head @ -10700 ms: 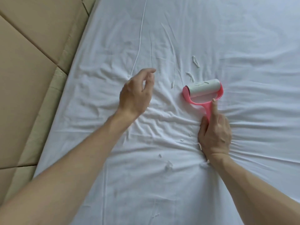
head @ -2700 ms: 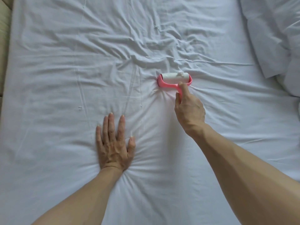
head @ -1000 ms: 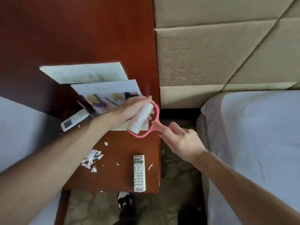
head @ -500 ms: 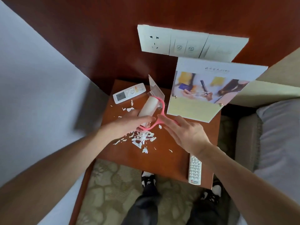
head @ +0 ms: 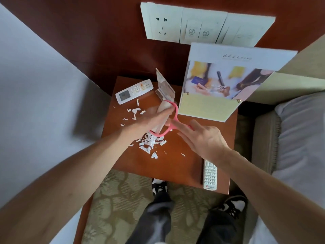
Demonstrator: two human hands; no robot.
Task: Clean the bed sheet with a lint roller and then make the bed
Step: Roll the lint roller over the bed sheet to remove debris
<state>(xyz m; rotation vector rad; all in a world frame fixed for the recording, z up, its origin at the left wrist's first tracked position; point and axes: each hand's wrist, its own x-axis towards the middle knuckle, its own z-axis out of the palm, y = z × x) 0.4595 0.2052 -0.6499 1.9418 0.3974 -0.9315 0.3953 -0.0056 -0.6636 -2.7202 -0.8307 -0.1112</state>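
Observation:
I stand over a wooden nightstand (head: 177, 166). The pink lint roller (head: 173, 118) hangs above its top. My right hand (head: 202, 138) grips the pink handle. My left hand (head: 149, 120) is closed around the white roll, blurred by motion. White paper scraps (head: 149, 141) lie in a heap under the roller and more are scattered to the left. The bed with its white sheet (head: 302, 138) shows only as a strip at the right edge.
A white air-conditioner remote (head: 134, 91) lies at the nightstand's back left. A second remote (head: 210, 175) lies at its front right. A clear card stand (head: 164, 84) and a leaning brochure board (head: 228, 81) stand at the back. Below are patterned carpet and my shoes.
From rolling the sheet I turned to the nightstand. In the last half second my left hand slid along the roll and more scraps lie on the wood.

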